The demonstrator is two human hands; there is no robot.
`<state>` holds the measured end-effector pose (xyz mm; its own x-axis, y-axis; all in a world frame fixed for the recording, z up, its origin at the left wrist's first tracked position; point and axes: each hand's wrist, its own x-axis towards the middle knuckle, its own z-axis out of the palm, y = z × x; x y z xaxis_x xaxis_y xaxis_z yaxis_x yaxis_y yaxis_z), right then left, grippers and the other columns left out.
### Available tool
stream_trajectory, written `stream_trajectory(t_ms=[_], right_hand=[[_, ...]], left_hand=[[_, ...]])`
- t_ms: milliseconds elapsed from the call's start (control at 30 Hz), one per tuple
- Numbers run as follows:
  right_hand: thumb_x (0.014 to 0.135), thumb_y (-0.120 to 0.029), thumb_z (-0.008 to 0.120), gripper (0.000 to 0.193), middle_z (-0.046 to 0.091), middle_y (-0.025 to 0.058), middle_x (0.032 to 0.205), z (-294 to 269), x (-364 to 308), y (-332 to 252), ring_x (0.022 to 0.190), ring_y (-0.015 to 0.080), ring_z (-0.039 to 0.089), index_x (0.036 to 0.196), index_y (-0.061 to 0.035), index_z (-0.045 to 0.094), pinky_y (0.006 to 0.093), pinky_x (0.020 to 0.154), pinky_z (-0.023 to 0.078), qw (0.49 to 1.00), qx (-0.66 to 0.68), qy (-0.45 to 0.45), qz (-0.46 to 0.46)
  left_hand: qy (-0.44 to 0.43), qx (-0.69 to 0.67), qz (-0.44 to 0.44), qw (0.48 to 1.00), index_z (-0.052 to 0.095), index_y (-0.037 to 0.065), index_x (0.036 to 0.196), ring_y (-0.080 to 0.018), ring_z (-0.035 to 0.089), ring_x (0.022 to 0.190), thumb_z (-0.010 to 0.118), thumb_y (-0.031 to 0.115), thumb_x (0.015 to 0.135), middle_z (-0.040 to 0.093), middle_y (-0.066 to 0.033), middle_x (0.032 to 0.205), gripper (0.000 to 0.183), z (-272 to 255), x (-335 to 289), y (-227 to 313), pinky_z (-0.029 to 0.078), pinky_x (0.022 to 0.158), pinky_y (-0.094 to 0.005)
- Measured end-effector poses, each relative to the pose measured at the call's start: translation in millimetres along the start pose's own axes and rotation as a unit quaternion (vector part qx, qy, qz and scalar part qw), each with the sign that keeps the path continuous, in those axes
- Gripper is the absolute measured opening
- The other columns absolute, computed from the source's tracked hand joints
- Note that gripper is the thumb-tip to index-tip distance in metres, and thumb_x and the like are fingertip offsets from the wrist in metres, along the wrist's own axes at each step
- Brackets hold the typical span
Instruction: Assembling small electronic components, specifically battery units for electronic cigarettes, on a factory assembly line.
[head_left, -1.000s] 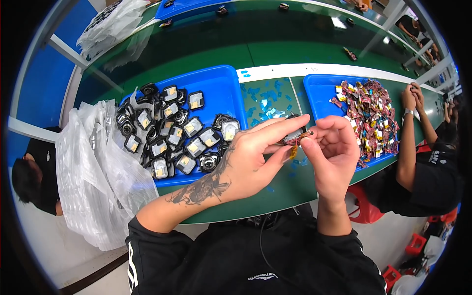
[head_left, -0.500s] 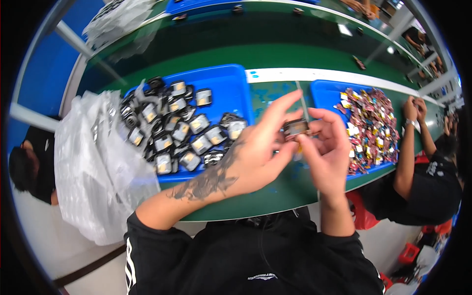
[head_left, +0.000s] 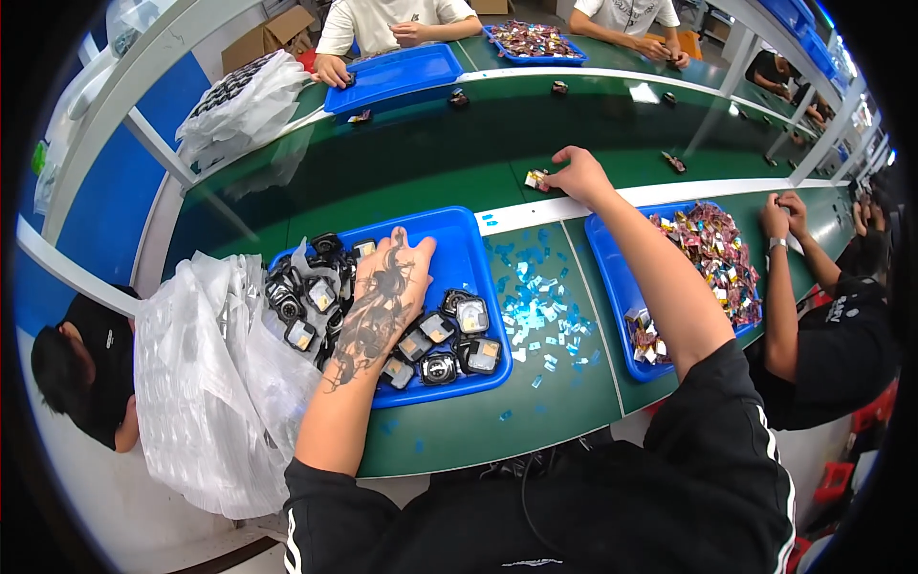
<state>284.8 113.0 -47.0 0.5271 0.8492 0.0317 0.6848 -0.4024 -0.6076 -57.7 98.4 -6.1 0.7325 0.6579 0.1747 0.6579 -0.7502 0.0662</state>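
Observation:
My left hand point(head_left: 390, 277) reaches into the left blue tray point(head_left: 454, 225), over black watch-like cases point(head_left: 435, 327) with pale square faces. Its fingertips are partly hidden, so what they grip does not show. My right hand point(head_left: 579, 180) is stretched out over the near edge of the dark green belt point(head_left: 402, 163), index finger and thumb apart. At its thumb tip lies a small assembly point(head_left: 536, 180) with a whitish-yellow face and dark parts. The right blue tray point(head_left: 598, 249) under my right forearm is heaped with small pink, white and yellow parts point(head_left: 712, 249).
Small blue and white film pieces point(head_left: 545, 311) are scattered between the trays. Clear plastic packaging point(head_left: 206, 373) hangs at the left edge. Several assemblies point(head_left: 674, 163) sit along the belt. Co-workers sit across it and to the right; another blue tray point(head_left: 406, 77) stands on the far side.
My hands have separated from around a dark square assembly. The left moved into the left tray; the right reached forward to the belt. The view tilted up, showing more of the far side.

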Motion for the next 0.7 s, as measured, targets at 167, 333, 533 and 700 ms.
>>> stream_trajectory(t_ms=[167, 333, 533, 700], right_hand=[[0.076, -0.024, 0.078, 0.041, 0.068, 0.0123, 0.087, -27, 7, 25, 0.081, 0.0234, 0.067, 0.107, -0.0009, 0.066, 0.0351, 0.073, 0.053, 0.996, 0.079, 0.048, -0.009], [0.084, -0.016, 0.068, 0.018, 0.066, 0.0069, 0.071, -87, -29, 38, 0.067, 0.0139, 0.062, 0.092, 0.0003, 0.068, 0.0304, 0.064, 0.050, 0.987, 0.078, 0.024, -0.136], [0.080, -0.017, 0.070, 0.014, 0.067, 0.0127, 0.074, -132, -112, 58, 0.072, 0.0287, 0.066, 0.082, -0.0032, 0.068, 0.0375, 0.069, 0.052, 0.958, -0.179, -0.104, -0.199], [0.076, -0.020, 0.075, 0.016, 0.066, 0.0136, 0.083, -119, -149, 60, 0.083, 0.0319, 0.066, 0.078, -0.0062, 0.067, 0.0436, 0.073, 0.052, 0.942, -0.316, -0.050, -0.100]], left_hand=[[-0.029, -0.068, -0.005, 0.997, 0.053, 0.006, 0.099, -0.0361, 0.060, 0.099, 0.071, 0.014, 0.080, 0.062, -0.0196, 0.098, 0.028, -3, 2, -5, 0.048, 0.085, -0.0464], [0.001, -0.337, -0.042, 0.940, 0.061, 0.003, 0.111, -0.0105, 0.061, 0.068, 0.069, 0.005, 0.083, 0.060, -0.0035, 0.077, 0.030, -14, 22, 5, 0.047, 0.057, -0.0264], [-0.069, -0.788, -0.102, 0.603, 0.058, -0.001, 0.116, -0.0104, 0.063, 0.072, 0.065, 0.006, 0.090, 0.064, -0.0056, 0.091, 0.027, -20, 23, 33, 0.054, 0.061, -0.0221], [-0.044, -0.828, -0.151, 0.538, 0.049, 0.003, 0.105, -0.0246, 0.069, 0.087, 0.062, 0.008, 0.093, 0.068, -0.0152, 0.098, 0.018, -23, 14, 56, 0.059, 0.073, -0.0293]])
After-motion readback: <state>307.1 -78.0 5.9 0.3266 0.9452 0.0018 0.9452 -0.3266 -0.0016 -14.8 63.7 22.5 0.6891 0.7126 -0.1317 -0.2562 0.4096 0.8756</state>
